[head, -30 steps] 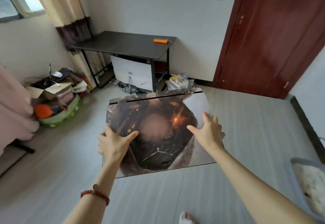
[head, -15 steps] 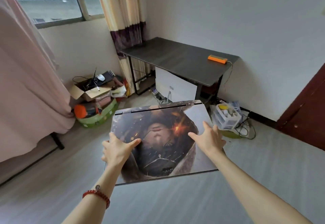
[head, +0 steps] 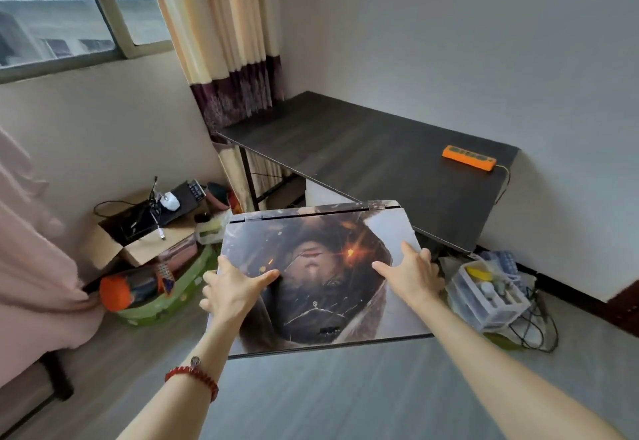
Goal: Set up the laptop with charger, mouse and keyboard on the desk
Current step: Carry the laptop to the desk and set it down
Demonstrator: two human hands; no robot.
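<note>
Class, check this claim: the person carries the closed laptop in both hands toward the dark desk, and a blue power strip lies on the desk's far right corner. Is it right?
Not quite. The head view shows the power strip is orange, not blue. The rest holds: the left hand and right hand hold the closed laptop short of the dark desk, and the strip lies on its far right corner.

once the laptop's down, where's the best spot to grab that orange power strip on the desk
Grip the orange power strip across its two long sides near the middle, coming down from above. It lies flat on the desk near the far right corner, so only the top and sides are free. Its cord leaves the right end over the desk edge, so avoid that end. Both hands are now holding the laptop.
</note>
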